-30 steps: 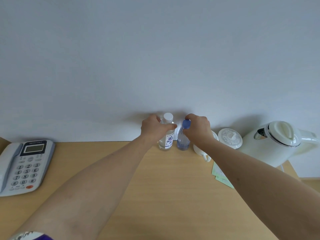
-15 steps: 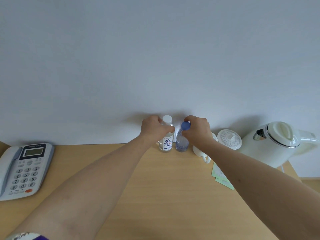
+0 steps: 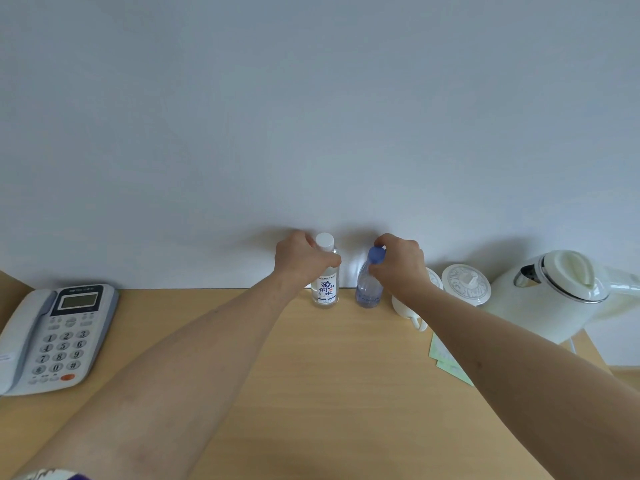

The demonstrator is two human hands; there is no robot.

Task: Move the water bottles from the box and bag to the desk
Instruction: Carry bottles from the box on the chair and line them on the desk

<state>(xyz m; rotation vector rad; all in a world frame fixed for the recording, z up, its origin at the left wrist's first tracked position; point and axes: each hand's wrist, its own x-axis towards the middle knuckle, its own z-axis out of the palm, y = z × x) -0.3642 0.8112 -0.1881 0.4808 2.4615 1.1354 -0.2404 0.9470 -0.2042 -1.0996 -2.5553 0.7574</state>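
- At the desk's [image 3: 311,393] far edge, against the wall, two bottles are stood upright, close but apart.
- The white-capped bottle [image 3: 325,289] is gripped round its upper body by the left hand [image 3: 299,259].
- The blue-capped bottle [image 3: 369,289] is gripped at its neck by the right hand [image 3: 398,265].
- Just right of it, a mug [image 3: 407,308], a lidded cup [image 3: 465,284] and a kettle [image 3: 550,292] are seen; papers [image 3: 446,362] lie nearer.
- A phone [image 3: 52,337] lies far left.

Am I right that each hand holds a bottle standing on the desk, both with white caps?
Not quite. In the head view the left hand holds the white-capped bottle, but the right hand holds a blue-capped bottle. Both stand on the desk.
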